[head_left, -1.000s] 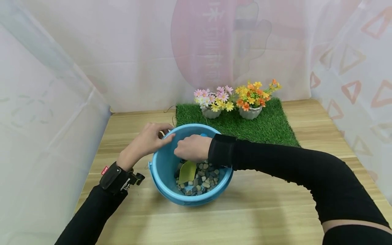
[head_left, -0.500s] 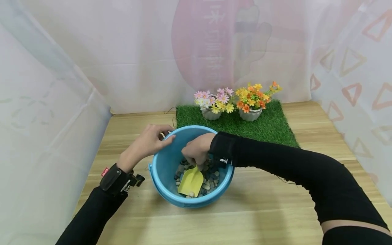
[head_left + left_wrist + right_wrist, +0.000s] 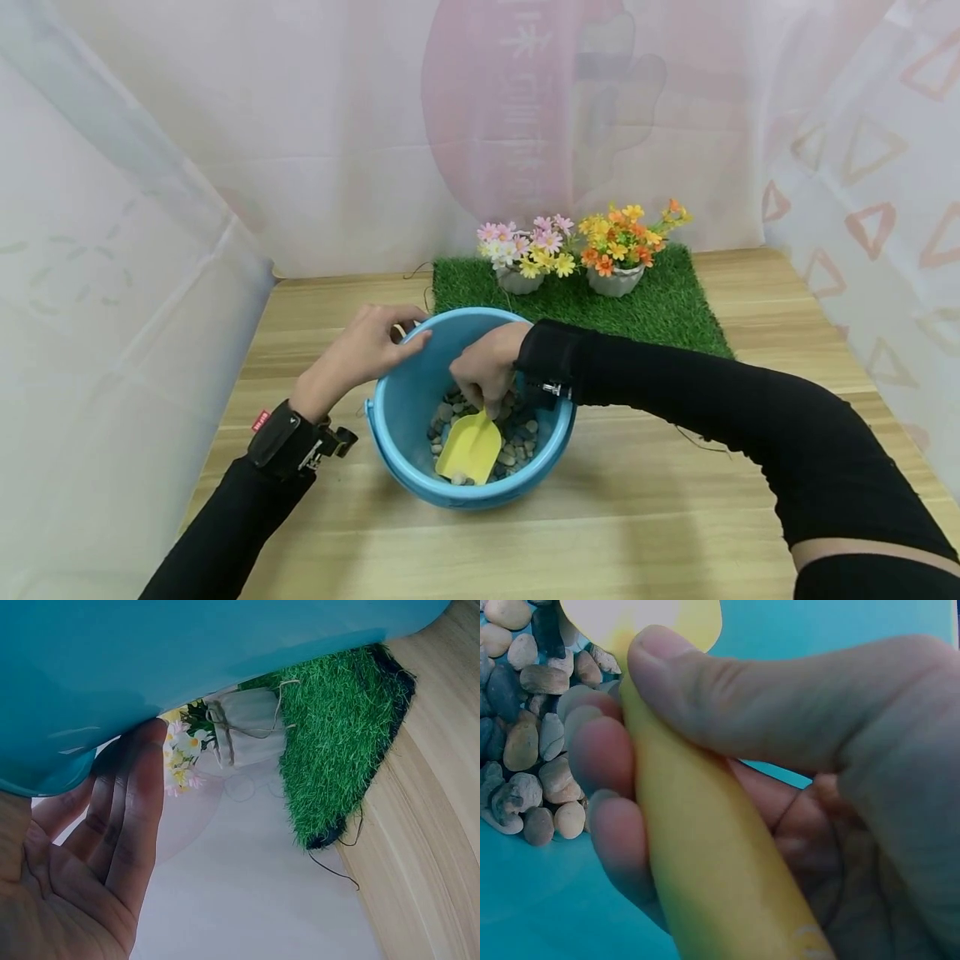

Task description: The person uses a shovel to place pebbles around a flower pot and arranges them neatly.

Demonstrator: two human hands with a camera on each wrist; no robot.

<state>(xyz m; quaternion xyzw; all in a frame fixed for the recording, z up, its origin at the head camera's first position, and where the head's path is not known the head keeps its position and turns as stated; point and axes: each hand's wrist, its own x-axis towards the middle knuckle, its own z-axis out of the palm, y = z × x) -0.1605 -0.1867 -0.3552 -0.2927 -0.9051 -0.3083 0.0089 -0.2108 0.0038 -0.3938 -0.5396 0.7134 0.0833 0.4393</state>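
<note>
A light blue bucket [image 3: 408, 454] stands on the wooden table, with pebbles [image 3: 444, 414] over its bottom. My left hand [image 3: 365, 343] pinches the bucket's far left rim, the thumb at the inside and the fingers against the outer wall. The left wrist view shows those fingertips [image 3: 150, 739] on the blue wall. Inside the bucket, my right hand [image 3: 489, 367] grips a yellow toy shovel [image 3: 471, 450] by its handle. Its blade lies face up over the pebbles, pointing toward the near wall, with a pale stone at its tip. In the right wrist view my thumb presses along the thick handle [image 3: 697, 825].
Behind the bucket lies a green artificial grass mat [image 3: 652, 321]. On it stand a pot of pink, white and yellow flowers [image 3: 525, 250] and a pot of orange and yellow flowers [image 3: 618, 246]. A printed white cloth [image 3: 337, 167] encloses the back and sides.
My right hand has shifted right and tilted down, bringing the shovel's blade from a slanted pose to face up nearer the front wall. My left hand keeps its place on the rim.
</note>
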